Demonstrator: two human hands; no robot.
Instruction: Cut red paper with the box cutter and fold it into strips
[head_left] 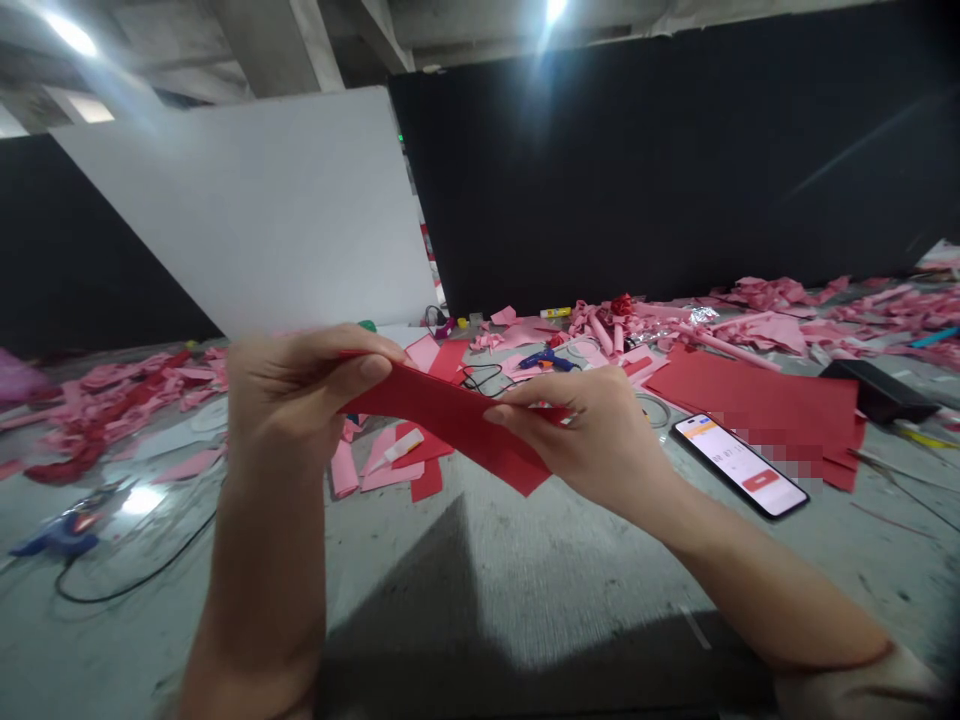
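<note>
A strip of red paper (450, 410), seemingly folded, is stretched between my two hands above the grey table. My left hand (311, 385) pinches its left end, thumb on the near face. Along the upper edge toward the right, my right hand (581, 425) grips it between thumb and fingers. The strip slants down to the right, its lower corner hanging free. Below and behind it lie red and pink paper pieces and a white glue tube (397, 447). Part of the strip's left end is hidden by my left fingers.
A lit phone (739, 465) lies right, beside large red sheets (765, 400) and a black box (877, 390). One blue glue gun (547, 360) rests behind my hands, another (64, 535) at left with a cord. Crumpled pink paper (780, 293) lines the back, before upright black and white boards (262, 200).
</note>
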